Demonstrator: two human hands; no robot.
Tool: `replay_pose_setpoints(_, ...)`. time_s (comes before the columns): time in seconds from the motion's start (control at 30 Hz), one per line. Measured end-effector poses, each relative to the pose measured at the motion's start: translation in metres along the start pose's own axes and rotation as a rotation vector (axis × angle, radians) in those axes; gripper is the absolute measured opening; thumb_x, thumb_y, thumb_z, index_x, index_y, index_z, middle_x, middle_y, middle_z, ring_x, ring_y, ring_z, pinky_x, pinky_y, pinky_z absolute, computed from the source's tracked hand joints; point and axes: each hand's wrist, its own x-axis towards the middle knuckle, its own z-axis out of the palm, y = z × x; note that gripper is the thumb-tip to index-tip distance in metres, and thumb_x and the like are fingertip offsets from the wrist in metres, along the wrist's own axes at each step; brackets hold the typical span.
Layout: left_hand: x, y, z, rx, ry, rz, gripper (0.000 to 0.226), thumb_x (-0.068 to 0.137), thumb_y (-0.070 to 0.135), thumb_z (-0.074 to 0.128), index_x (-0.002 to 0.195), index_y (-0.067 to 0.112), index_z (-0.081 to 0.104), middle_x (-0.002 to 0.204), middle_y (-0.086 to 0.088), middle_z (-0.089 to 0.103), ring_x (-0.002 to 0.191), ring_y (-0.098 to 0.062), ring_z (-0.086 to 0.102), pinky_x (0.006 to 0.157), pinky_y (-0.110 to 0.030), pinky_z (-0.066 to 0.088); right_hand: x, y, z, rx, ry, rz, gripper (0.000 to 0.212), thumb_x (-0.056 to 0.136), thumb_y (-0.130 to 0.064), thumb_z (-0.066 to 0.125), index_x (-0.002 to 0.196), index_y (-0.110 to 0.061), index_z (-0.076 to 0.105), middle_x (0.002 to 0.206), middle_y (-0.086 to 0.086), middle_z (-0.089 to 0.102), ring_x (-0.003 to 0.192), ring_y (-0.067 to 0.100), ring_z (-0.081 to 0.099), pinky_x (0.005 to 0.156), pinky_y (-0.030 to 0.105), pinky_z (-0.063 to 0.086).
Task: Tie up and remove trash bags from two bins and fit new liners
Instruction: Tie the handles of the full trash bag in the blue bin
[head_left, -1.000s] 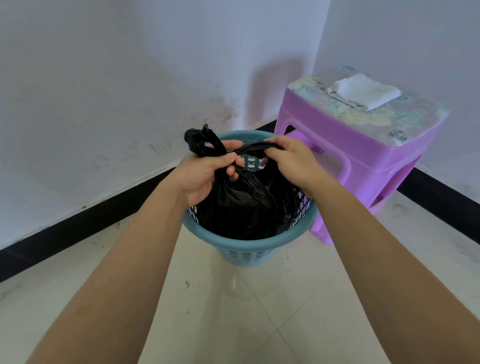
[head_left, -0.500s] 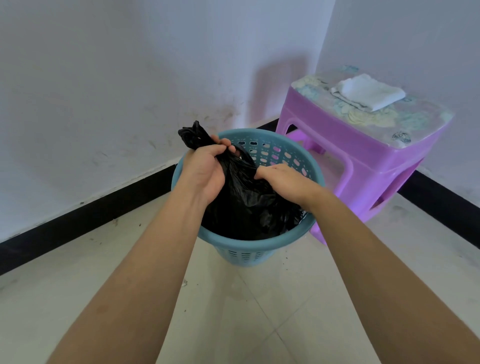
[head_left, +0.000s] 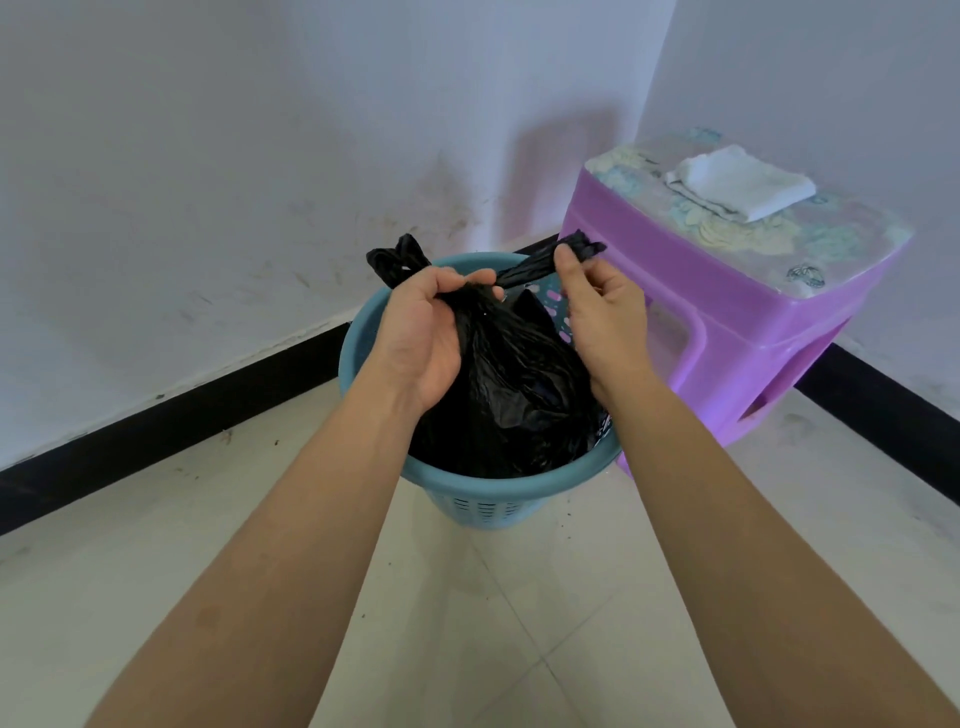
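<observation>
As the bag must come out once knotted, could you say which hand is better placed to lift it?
Probably left. The left hand grips the gathered neck of the black bag over the blue bin; the right hand only pinches one handle strip off to the side.

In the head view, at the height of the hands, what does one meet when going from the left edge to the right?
Left hand gripping the black trash bag → the bag's stretched handle → right hand pinching that handle → purple plastic stool, with a folded white cloth on top.
</observation>
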Motion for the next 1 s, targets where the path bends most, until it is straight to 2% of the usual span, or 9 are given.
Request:
replay_pose_setpoints(0.17, -0.003, -0.002, 0.003, -0.010, 0.131, 0.026, 0.034, 0.104, 0.029, 0.040, 0.074, 0.016, 0.052, 0.084, -0.008, 0.066, 0.082, -0.021, 0.062, 0.081, -0.036, 0.053, 0.011, -0.020, 0.025, 0.587, -0.034, 0.265, 0.027, 0.105, -0.030, 0.045, 0.106, -0.010, 0.062, 0.093, 0.005, 0.071, 0.083, 0.018, 0.066, 0.075, 0.030, 0.055)
replay_pose_setpoints(0.27, -0.011, 0.006, 0.001, -0.018, 0.195, 0.073, 0.033, 0.107, 0.027, 0.035, 0.087, 0.013, 0.056, 0.097, -0.009, 0.073, 0.093, -0.022, 0.067, 0.087, -0.034, 0.056, 0.004, -0.030, 0.037, 0.866, -0.096, 0.385, 0.044, 0.108, -0.028, 0.033, 0.091, 0.000, 0.062, 0.077, 0.009, 0.073, 0.076, 0.021, 0.070, 0.081, 0.036, 0.056)
replay_pose_setpoints(0.4, -0.014, 0.023, 0.000, -0.222, 0.265, 0.122, 0.035, 0.108, 0.025, 0.030, 0.089, 0.012, 0.055, 0.091, -0.012, 0.075, 0.099, -0.025, 0.068, 0.103, -0.039, 0.048, -0.004, -0.039, 0.048, 1.065, -0.022, 0.477, 0.041, 0.108, -0.023, 0.031, 0.070, -0.012, 0.042, 0.048, 0.002, 0.043, 0.045, 0.017, 0.050, 0.054, 0.029, 0.049)
replay_pose_setpoints(0.47, -0.010, 0.026, 0.001, -0.321, 0.282, 0.148, 0.033, 0.107, 0.021, 0.031, 0.079, 0.014, 0.046, 0.066, -0.008, 0.068, 0.074, -0.024, 0.070, 0.093, -0.040, 0.053, -0.003, -0.038, 0.045, 0.999, 0.035, 0.463, 0.037, 0.107, -0.019, 0.031, 0.071, -0.016, 0.035, 0.043, -0.005, 0.029, 0.035, 0.010, 0.030, 0.039, 0.024, 0.034)
replay_pose_setpoints(0.53, -0.006, 0.024, -0.005, -0.368, 0.364, 0.170, 0.030, 0.102, 0.011, 0.032, 0.073, 0.014, 0.039, 0.045, 0.001, 0.039, 0.040, -0.015, 0.046, 0.061, -0.035, 0.055, 0.002, -0.038, 0.035, 0.816, 0.100, 0.427, 0.035, 0.105, -0.015, 0.033, 0.070, -0.019, 0.032, 0.045, -0.008, 0.024, 0.036, 0.008, 0.019, 0.035, 0.021, 0.021)
replay_pose_setpoints(0.6, -0.003, 0.020, -0.016, -0.190, 0.471, 0.193, 0.030, 0.099, 0.011, 0.034, 0.069, 0.017, 0.036, 0.045, 0.004, 0.021, 0.036, -0.011, 0.019, 0.038, -0.022, 0.032, 0.009, -0.035, 0.017, 0.555, 0.203, 0.380, 0.031, 0.102, -0.012, 0.036, 0.072, -0.019, 0.034, 0.050, -0.005, 0.027, 0.038, 0.009, 0.021, 0.035, 0.022, 0.021)
replay_pose_setpoints(0.67, -0.005, 0.016, -0.025, 0.095, 0.553, 0.236, 0.035, 0.102, 0.021, 0.035, 0.068, 0.019, 0.037, 0.045, 0.005, 0.022, 0.037, -0.011, 0.014, 0.037, -0.020, 0.018, 0.010, -0.026, -0.006, 0.135, 0.271, 0.237, 0.022, 0.102, -0.016, 0.038, 0.080, -0.016, 0.038, 0.063, -0.002, 0.035, 0.050, 0.012, 0.032, 0.045, 0.024, 0.030)
replay_pose_setpoints(0.77, -0.006, 0.015, -0.030, 0.307, 0.682, 0.333, 0.034, 0.101, 0.026, 0.037, 0.068, 0.019, 0.036, 0.048, 0.002, 0.025, 0.034, -0.012, 0.019, 0.039, -0.021, 0.019, 0.006, -0.009, -0.044, -0.442, 0.221, -0.071, 0.019, 0.106, -0.025, 0.036, 0.092, -0.012, 0.038, 0.070, -0.006, 0.042, 0.058, 0.008, 0.038, 0.046, 0.013, 0.032)
replay_pose_setpoints(1.0, -0.008, 0.019, -0.031, 0.283, 0.724, 0.306, 0.028, 0.101, 0.022, 0.037, 0.073, 0.017, 0.038, 0.047, 0.004, 0.026, 0.036, -0.012, 0.020, 0.038, -0.020, 0.021, 0.011, 0.000, -0.062, -0.556, 0.236, -0.138, 0.018, 0.107, -0.027, 0.035, 0.098, -0.011, 0.037, 0.075, -0.005, 0.047, 0.063, 0.008, 0.044, 0.047, 0.012, 0.031)
